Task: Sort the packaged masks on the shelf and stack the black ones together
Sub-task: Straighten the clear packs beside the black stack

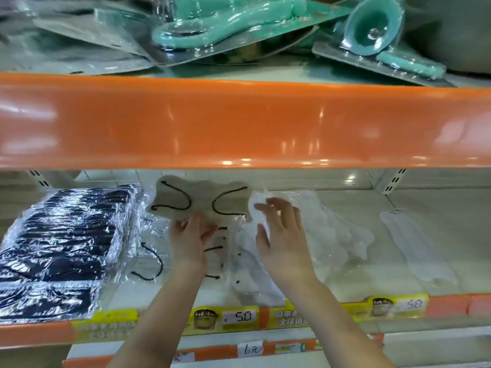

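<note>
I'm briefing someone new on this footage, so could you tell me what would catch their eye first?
The glossy orange shelf edge runs across the middle, with teal blister-packed items piled above it. Below, a stack of black masks in shiny plastic fills the left of the shelf. Beside it, the left hand and right hand reach among clear-wrapped pale masks, and yellow price tags line the front edge.

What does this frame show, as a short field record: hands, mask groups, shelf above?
left hand: over the beige masks with black ear loops, fingers loosely curled, grip unclear
right hand: fingers spread, touching the white packaged masks
black mask stack: shelf's left end, wrapped in clear film
single white mask: far right, apart from the others
upper shelf: teal blister-packed items
</note>
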Available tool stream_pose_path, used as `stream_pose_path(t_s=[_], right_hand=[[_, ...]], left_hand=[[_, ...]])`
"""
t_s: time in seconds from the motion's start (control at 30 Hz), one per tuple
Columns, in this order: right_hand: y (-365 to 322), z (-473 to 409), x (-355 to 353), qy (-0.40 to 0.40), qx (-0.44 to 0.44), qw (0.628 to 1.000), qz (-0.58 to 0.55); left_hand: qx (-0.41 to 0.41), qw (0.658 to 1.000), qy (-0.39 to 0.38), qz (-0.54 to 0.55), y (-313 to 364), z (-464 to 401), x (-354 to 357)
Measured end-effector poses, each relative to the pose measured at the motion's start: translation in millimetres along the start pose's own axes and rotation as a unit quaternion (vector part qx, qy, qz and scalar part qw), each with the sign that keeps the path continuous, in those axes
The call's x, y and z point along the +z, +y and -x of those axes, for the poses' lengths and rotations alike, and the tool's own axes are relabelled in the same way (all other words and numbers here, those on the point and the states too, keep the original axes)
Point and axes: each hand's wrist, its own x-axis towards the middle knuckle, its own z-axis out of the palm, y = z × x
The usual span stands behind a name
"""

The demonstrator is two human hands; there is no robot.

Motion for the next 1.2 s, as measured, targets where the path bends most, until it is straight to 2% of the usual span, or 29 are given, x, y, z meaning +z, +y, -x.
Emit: stream_pose_path(t_s=[0.1,0.3,0.37,0.47,0.63,0.73,0.83,0.9,0.93,1.03,1.13,1.2], right_hand=[[-9,16,14,-0.028,-0.041,0.996,0.07],[-42,28,24,0.026,-0.087,0.989,0.112],[-52,34,32,-0.02,-0.11,0.99,0.09],[-64,45,45,-0.106,-0.095,0.988,0.055],[-69,59,65,-0.2,-0.061,0.975,0.082],[-68,65,73,-0.215,-0.048,0.971,0.092],[-63,69,78,-0.195,-0.046,0.976,0.09],[-61,71,81,-0.188,-0.048,0.977,0.088],[-61,72,81,-0.185,-0.049,0.977,0.089],[-65,74,79,-0.168,-0.054,0.98,0.086],[-70,73,75,-0.16,-0.056,0.982,0.081],[-69,73,76,-0.163,-0.055,0.982,0.08]], left_hand=[[-0.015,0.999,0.039,-0.017,2,0,-17],[-0.037,0.994,0.042,-0.09,3,10,-49],[-0.047,0.99,0.044,-0.126,3,13,-60],[-0.059,0.985,0.016,-0.162,6,16,-76],[-0.067,0.966,-0.017,-0.249,16,25,-97],[-0.044,0.954,-0.028,-0.295,22,25,-105],[0.018,0.937,-0.087,-0.338,33,33,-106],[0.102,0.906,-0.14,-0.387,39,38,-104],[0.146,0.879,-0.164,-0.424,38,36,-105],[0.254,0.767,-0.21,-0.551,20,21,-110],[0.283,0.694,-0.248,-0.613,0,12,-118],[0.299,0.652,-0.241,-0.654,-9,10,-122]])
